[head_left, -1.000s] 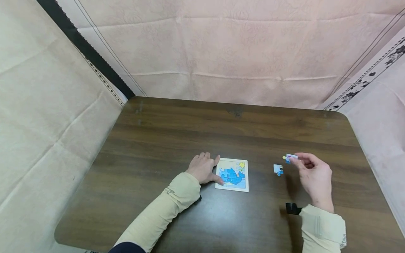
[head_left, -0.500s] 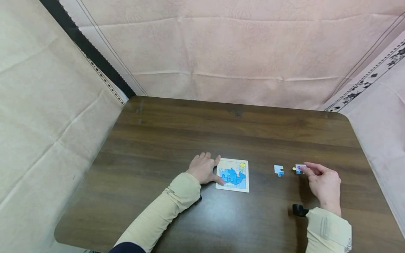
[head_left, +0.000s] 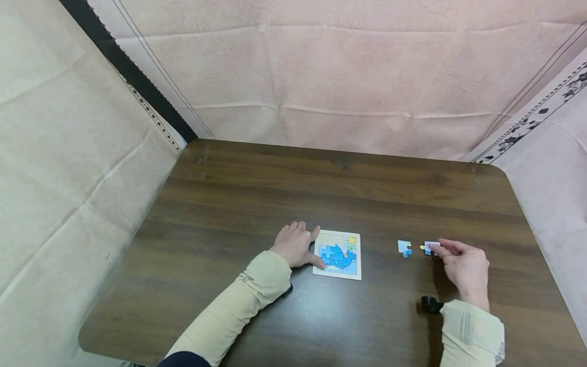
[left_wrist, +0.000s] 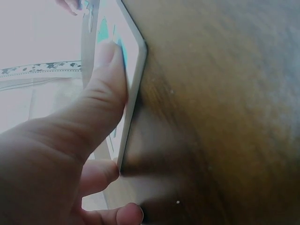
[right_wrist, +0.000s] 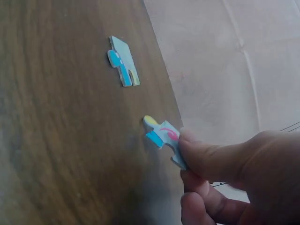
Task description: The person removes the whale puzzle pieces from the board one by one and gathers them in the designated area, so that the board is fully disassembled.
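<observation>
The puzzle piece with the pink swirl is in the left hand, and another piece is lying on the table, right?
Wrong hand: the right wrist view shows the piece with the pink swirl in the right hand. Another piece is indeed lying on the table.

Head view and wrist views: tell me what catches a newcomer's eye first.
Probably the blue whale jigsaw on the dark wooden table, with the left hand at the jigsaw's left edge. Next, farther right, the right hand pinches a pink-swirled jigsaw piece. A loose jigsaw piece lies between the jigsaw and that one.
</observation>
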`<state>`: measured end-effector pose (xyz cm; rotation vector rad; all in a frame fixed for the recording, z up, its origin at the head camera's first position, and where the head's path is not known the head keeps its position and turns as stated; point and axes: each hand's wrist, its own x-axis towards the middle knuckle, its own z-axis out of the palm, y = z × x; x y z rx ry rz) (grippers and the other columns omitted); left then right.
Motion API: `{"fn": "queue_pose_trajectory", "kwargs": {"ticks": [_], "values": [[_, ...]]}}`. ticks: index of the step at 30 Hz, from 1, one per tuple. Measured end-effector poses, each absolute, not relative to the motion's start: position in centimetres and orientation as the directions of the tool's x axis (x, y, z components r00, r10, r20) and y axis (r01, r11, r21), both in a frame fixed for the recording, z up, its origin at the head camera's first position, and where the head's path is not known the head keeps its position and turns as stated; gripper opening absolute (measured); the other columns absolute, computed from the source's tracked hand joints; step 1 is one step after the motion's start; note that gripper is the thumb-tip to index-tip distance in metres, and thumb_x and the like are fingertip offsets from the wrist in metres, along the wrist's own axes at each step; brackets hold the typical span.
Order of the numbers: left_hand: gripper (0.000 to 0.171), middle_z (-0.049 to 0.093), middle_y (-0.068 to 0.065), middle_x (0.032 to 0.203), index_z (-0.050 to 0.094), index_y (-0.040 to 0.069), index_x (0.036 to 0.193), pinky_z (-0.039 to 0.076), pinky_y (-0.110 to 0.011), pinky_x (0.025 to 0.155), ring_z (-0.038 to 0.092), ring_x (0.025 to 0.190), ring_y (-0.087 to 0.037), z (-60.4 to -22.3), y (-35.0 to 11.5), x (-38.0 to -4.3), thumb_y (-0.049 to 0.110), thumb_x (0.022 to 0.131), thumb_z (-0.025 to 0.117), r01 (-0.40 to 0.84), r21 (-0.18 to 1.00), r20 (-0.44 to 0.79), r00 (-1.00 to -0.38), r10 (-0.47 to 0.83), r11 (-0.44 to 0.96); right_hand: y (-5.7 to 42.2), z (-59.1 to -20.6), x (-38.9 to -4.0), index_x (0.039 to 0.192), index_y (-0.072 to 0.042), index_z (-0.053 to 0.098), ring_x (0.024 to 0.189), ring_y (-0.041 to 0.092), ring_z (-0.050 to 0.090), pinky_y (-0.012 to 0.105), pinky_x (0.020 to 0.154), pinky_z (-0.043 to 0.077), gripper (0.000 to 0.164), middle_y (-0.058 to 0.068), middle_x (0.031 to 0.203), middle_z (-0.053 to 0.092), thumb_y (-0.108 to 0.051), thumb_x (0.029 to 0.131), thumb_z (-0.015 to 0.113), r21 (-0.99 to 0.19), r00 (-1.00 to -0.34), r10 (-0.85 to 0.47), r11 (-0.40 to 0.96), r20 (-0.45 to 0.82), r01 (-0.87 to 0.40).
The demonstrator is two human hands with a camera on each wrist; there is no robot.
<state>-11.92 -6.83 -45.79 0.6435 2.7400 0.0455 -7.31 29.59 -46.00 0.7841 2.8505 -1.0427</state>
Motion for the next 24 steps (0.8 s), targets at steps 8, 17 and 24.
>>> {"fn": "queue_pose_trajectory", "kwargs": {"ticks": [8,17,24], "values": [[0.102,0.054,-0.015,0.128,0.038,0.021,0.151,0.041,-0.038,0.091,0.049,0.108,-0.026,-45.85,-6.83,-11.93,0.076,0.069,0.066,0.428,0.097,-0.301,-0.848,0.437,0.898,29.76,-46.02,-7.54,0.109,0.003,0.070,0.077,0.023,0.061,0.031,0.058,0.042,0.046,0.011,0.082,0.071,-0.039,0.088,0.071,-0.582,-0.861,0.447,0.644,-0.240,0.497],[0.102,0.055,-0.014,0.127,0.038,0.021,0.151,0.041,-0.037,0.088,0.049,0.106,-0.026,-45.76,-6.83,-11.89,0.076,0.069,0.066,0.430,0.100,-0.295,-0.848,0.439,0.897,29.57,-46.10,-7.74,0.110,-0.003,0.071,0.085,0.027,0.059,0.037,0.064,0.034,0.045,0.010,0.086,0.073,-0.042,0.088,0.070,-0.522,-0.856,0.450,0.681,-0.254,0.513],[0.102,0.055,-0.014,0.127,0.038,0.022,0.151,0.042,-0.037,0.088,0.049,0.106,-0.026,-45.80,-6.86,-11.90,0.076,0.069,0.066,0.433,0.098,-0.292,-0.848,0.442,0.896,29.57,-46.05,-7.80,0.110,-0.002,0.070,0.085,0.028,0.057,0.038,0.064,0.034,0.046,0.012,0.088,0.072,-0.042,0.088,0.070,-0.513,-0.843,0.458,0.670,-0.282,0.536]]}}
